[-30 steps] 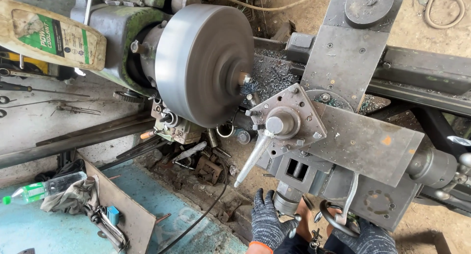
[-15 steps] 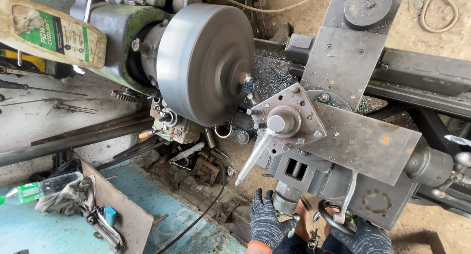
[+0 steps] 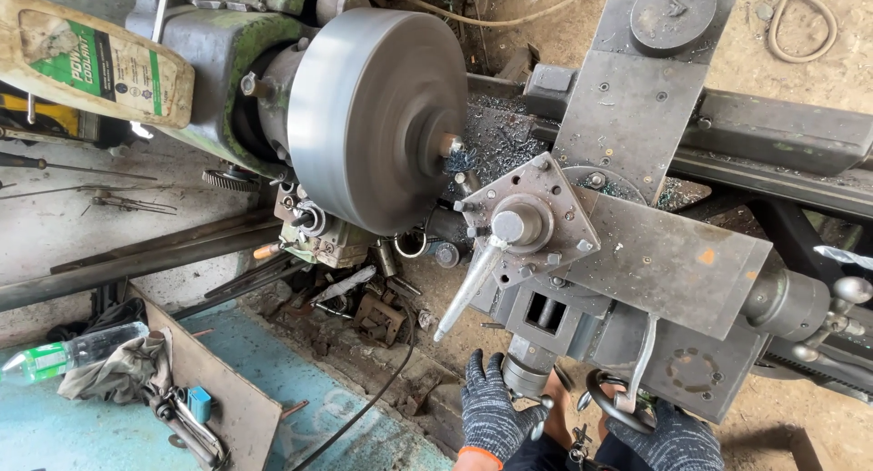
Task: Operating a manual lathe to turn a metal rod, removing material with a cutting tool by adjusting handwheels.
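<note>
Workshop floor of packed dirt and oily swarf, seen from my head camera, with a lathe carriage (image 3: pixel 637 280) as my landmark.

Item 1: my left hand (image 3: pixel 491 407), in a dark knitted glove with an orange cuff, just below the carriage's front face. Its fingers (image 3: pixel 480 373) spread upward, tips touching a short grey cylindrical knob (image 3: pixel 526 373) that juts from the apron; they are not wrapped around it.

Item 2: my right hand (image 3: pixel 673 439), same glove, below the carriage's lower right. I cannot tell whether it grips anything; it lies just under a dark metal ring handle (image 3: pixel 611 407), whose loop is smooth and rounded, with a bent steel lever rising from it.

Item 3: chuck (image 3: pixel 377 116), left of the carriage, a broad grey steel disc with blurred face.

Item 4: tool post (image 3: pixel 520 221), atop the carriage, a square bolted plate with a long tapered handle hanging down.

Item 5: plastic bottle (image 3: pixel 68 353), far left of the carriage, lying beside a crumpled rag (image 3: pixel 123 369).
</note>
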